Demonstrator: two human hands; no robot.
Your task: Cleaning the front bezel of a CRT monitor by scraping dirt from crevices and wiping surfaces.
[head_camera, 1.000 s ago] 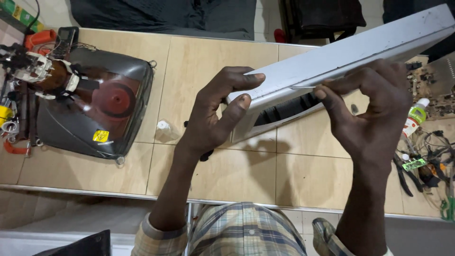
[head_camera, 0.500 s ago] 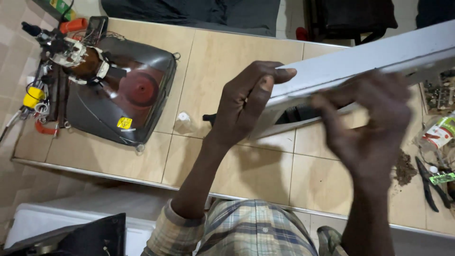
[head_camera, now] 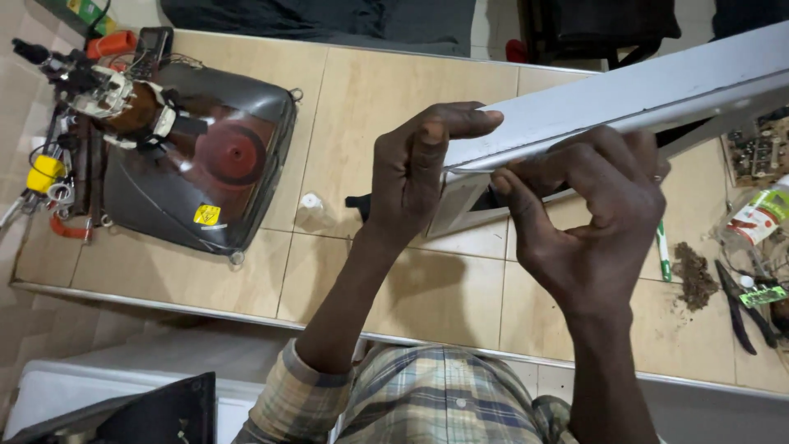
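Between two hands (head_camera: 415,177) (head_camera: 588,218), one grey casing (head_camera: 625,103).

A bare picture tube (head_camera: 197,164) lay face down on the tiled floor (head_camera: 386,90) to my left, its dark grey funnel turned up, with a reddish round cap in the middle and a small yellow sticker near its lower edge. At its neck sat a copper-wound yoke (head_camera: 123,103) with white plastic parts and loose wires trailing off to the left. A yellow part (head_camera: 43,174) lay just beside those wires, and an orange object (head_camera: 111,41) near the tube's top corner. A small white scrap (head_camera: 311,203) rested just right of the tube. Far to my right lay a pile of brown dust (head_camera: 694,275), dark pliers (head_camera: 740,308) and a circuit board (head_camera: 756,148).
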